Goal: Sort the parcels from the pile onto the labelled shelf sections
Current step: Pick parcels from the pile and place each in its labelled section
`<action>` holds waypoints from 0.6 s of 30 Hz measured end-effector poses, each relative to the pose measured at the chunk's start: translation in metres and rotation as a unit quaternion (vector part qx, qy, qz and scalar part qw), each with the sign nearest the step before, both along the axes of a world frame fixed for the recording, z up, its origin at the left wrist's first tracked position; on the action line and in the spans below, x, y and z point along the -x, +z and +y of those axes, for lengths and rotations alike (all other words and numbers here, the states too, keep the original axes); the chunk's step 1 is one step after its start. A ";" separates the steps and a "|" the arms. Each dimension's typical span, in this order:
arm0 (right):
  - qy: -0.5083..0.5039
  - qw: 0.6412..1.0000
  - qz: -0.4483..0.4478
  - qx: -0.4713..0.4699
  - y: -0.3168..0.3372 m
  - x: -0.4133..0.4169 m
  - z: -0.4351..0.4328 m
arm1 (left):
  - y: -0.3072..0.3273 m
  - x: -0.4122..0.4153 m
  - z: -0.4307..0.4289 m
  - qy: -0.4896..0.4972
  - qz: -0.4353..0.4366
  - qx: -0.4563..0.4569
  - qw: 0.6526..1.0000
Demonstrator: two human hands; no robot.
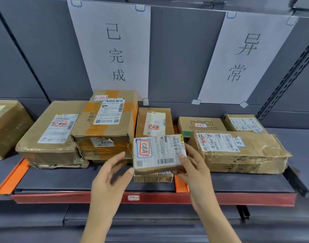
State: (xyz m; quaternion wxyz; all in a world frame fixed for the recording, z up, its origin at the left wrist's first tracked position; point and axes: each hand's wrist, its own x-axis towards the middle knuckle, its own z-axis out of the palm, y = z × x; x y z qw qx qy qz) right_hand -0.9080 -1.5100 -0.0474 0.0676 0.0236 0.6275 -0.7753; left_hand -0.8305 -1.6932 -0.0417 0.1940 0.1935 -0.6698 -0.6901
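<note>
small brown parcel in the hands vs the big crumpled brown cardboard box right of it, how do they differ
The small brown parcel is smaller than the crumpled brown cardboard box. The parcel is held by the right hand; the box lies on the shelf. The parcel's sticker is red-framed, the box's blue-framed. Both carry white labels.

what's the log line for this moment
right hand: grips parcel | left hand: open, at parcel corner | parcel: label up, over small box, by divider

The grey shelf (62,179) bears taped cardboard parcels (50,134) and an orange divider (181,185).
</note>
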 end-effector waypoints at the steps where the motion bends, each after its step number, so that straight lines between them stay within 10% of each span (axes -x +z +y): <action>1: -0.008 1.000 -0.005 0.001 -0.003 -0.003 -0.002 | -0.003 -0.002 0.003 -0.008 -0.002 0.001 1.000; 18: -0.003 0.978 0.042 -0.202 -0.032 -0.015 -0.005 | -0.041 0.006 0.016 -0.019 -0.003 0.054 0.998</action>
